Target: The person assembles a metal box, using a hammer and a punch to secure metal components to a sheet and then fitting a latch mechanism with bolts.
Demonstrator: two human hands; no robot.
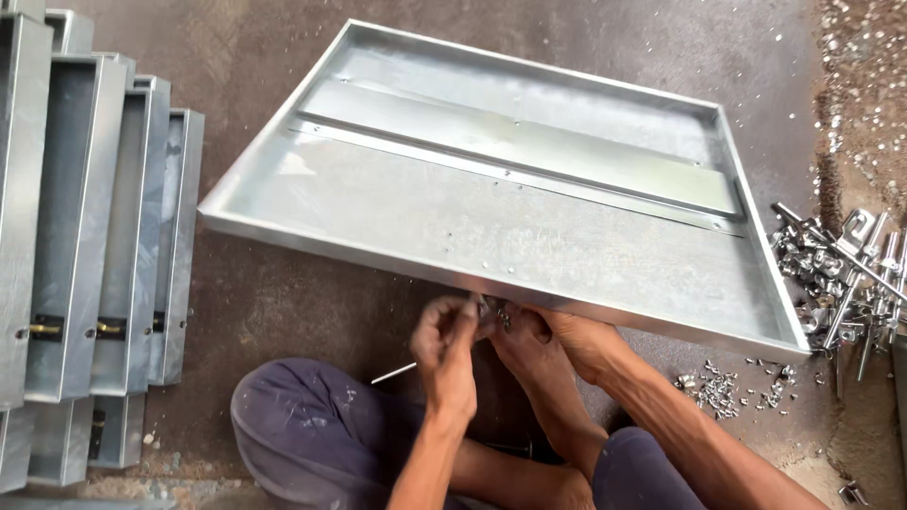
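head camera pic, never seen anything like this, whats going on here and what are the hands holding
The picture comes from a camera worn on a person's head, looking down at their own two bare hands; they sit on the floor, knees in dark trousers. A big shallow sheet-metal tray is tilted up in front of them. The left hand and right hand meet at its near edge, pinching some small metal fitting; too small to tell exactly what. On the left stands a row of similar metal panels. On the right lie a heap of metal latches and rods and loose small screws.
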